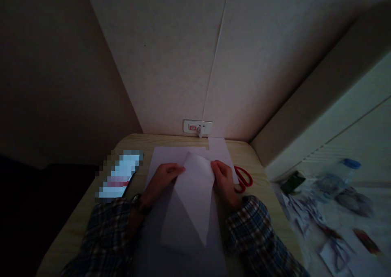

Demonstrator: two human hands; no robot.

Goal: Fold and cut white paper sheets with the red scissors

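The left hand (165,178) was closed at the fingertips on the upper left edge of a folded white sheet (195,179); the right hand (224,179) pinched its upper right edge. Fingers behind the sheet could not be seen. The sheet was above a larger white paper (168,154) on the wooden table (259,175), covering much of it; the paper's near end fell into shadow and was cut off by the frame. Red scissor handles (244,180) showed beside the right hand, blades hidden. A phone (120,175) lay at left, its screen pixelated and unreadable. At right, a blue-capped bottle (332,181) and nearby items were blurred.
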